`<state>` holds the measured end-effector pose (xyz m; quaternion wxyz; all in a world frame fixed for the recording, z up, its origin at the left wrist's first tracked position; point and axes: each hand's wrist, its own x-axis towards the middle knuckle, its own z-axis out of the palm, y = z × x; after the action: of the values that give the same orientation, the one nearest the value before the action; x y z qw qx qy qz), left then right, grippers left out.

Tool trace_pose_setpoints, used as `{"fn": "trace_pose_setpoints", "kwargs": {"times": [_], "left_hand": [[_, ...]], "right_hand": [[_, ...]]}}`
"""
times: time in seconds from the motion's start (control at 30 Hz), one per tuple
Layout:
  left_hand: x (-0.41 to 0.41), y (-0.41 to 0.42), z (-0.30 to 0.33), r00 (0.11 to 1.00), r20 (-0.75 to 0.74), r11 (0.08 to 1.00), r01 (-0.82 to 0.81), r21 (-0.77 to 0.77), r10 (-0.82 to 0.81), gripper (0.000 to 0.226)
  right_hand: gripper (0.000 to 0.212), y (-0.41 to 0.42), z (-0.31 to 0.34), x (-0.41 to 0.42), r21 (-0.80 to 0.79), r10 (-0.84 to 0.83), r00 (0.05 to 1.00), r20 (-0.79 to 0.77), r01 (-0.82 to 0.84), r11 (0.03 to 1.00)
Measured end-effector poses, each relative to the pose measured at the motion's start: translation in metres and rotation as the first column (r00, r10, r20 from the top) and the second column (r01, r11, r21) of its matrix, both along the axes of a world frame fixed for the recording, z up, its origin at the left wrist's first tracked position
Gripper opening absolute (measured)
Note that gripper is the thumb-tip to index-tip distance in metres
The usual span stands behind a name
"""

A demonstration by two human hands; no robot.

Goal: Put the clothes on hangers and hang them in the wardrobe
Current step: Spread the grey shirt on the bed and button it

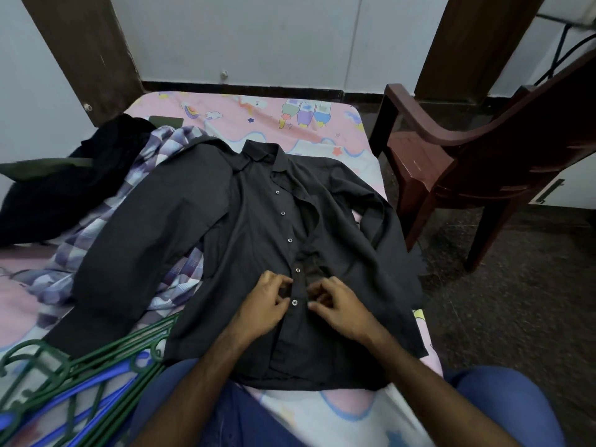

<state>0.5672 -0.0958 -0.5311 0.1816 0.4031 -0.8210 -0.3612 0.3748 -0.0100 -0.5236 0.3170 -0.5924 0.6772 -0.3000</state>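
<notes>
Both hands' grips, left hand (265,301) and right hand (335,304), pinch the dark shirt (258,221) placket.

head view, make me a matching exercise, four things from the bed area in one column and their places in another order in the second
Things:
1. dark shirt
2. checked shirt
3. hangers
4. brown chair

Places:
A. on the floor to the right of the bed
B. piled at the near left corner of the bed
C. spread flat in the middle of the bed, under both hands
D. partly beneath the dark shirt's left side

Pairs: 1-C, 2-D, 3-B, 4-A. The left hand and right hand both pinch the dark shirt's button placket.
</notes>
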Motion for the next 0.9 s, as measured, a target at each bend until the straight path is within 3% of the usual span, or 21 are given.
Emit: {"fn": "trace_pose_setpoints", "kwargs": {"times": [0.07, 0.17, 0.27, 0.37, 0.47, 0.53, 0.6, 0.67, 0.8, 0.9], "left_hand": [[0.016, 0.016, 0.010, 0.978, 0.180, 0.994, 0.111, -0.013, -0.107, 0.040], [0.033, 0.045, 0.031, 0.851, 0.464, 0.960, 0.279, -0.002, -0.246, 0.064], [0.033, 0.076, 0.051, 0.697, 0.634, 0.923, 0.378, 0.073, -0.336, 0.113], [0.026, 0.097, 0.053, 0.554, 0.782, 0.886, 0.464, -0.006, -0.285, 0.128], [0.019, 0.106, 0.048, 0.398, 0.907, 0.789, 0.597, -0.144, -0.135, 0.105], [0.013, 0.101, 0.051, 0.401, 0.915, 0.711, 0.659, -0.247, -0.054, 0.074], [0.012, 0.092, 0.060, 0.451, 0.892, 0.666, 0.676, -0.316, -0.035, 0.043], [0.016, 0.083, 0.069, 0.479, 0.876, 0.647, 0.684, -0.337, -0.050, 0.029], [0.022, 0.078, 0.089, 0.540, 0.824, 0.705, 0.651, -0.281, -0.170, 0.022], [0.012, 0.086, 0.118, 0.485, 0.805, 0.717, 0.689, -0.110, -0.343, 0.022]], "right_hand": [[0.057, 0.032, 0.009, -0.013, 0.065, 0.225, 0.927, -0.300, -0.216, 0.974], [0.094, 0.077, 0.021, -0.030, 0.253, 0.376, 0.769, -0.517, -0.283, 0.925], [0.103, 0.109, 0.032, -0.038, 0.331, 0.416, 0.628, -0.658, -0.255, 0.909], [0.088, 0.122, 0.032, -0.034, 0.285, 0.359, 0.512, -0.780, -0.220, 0.933], [0.060, 0.124, 0.030, -0.025, 0.230, 0.318, 0.371, -0.873, -0.263, 0.937], [0.045, 0.120, 0.030, -0.026, 0.218, 0.307, 0.311, -0.899, -0.291, 0.932], [0.034, 0.117, 0.040, -0.027, 0.204, 0.293, 0.358, -0.886, -0.268, 0.942], [0.029, 0.114, 0.051, -0.026, 0.226, 0.308, 0.411, -0.858, -0.237, 0.945], [0.027, 0.112, 0.075, -0.025, 0.295, 0.391, 0.473, -0.790, -0.266, 0.918], [0.027, 0.120, 0.098, -0.020, 0.469, 0.530, 0.504, -0.682, -0.254, 0.846]]}}
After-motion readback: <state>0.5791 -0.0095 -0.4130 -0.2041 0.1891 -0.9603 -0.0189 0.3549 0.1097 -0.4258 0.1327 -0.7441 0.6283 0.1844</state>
